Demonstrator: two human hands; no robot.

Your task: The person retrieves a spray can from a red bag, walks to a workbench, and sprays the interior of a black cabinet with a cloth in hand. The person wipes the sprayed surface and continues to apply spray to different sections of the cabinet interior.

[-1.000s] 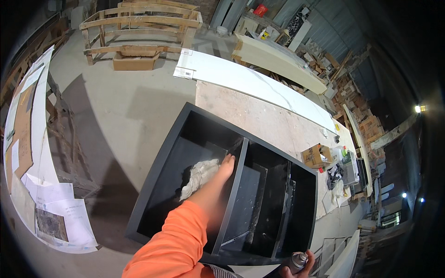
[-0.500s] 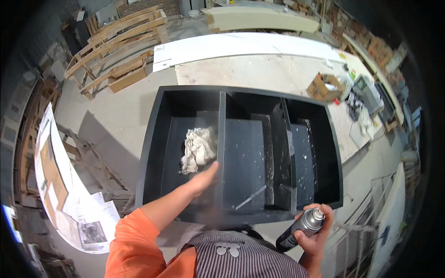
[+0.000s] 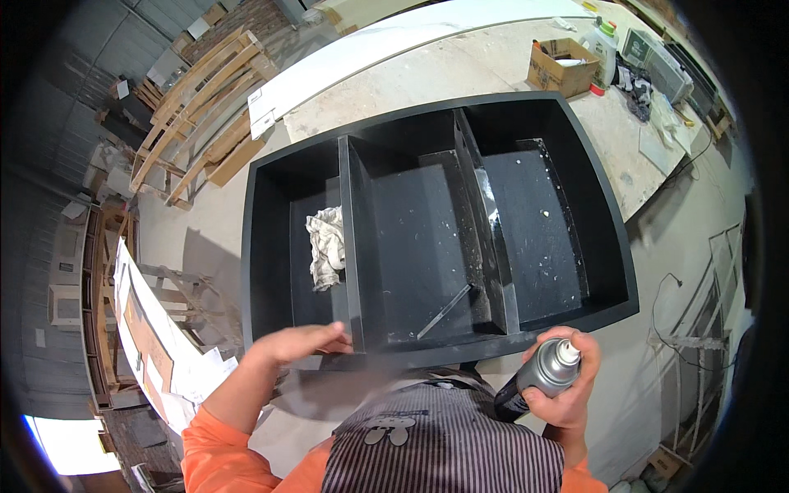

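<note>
At four o'clock, the spray can (image 3: 549, 371) is clasped firmly between thumb and curled fingers of the right hand (image 3: 574, 404)! At half past seven, the left hand (image 3: 297, 343) is held by the black box's (image 3: 415, 238) near edge, fingers loosely together; contact can't be told. At nine, a whitish rag (image 3: 327, 246) is seen bunched inside.
</note>
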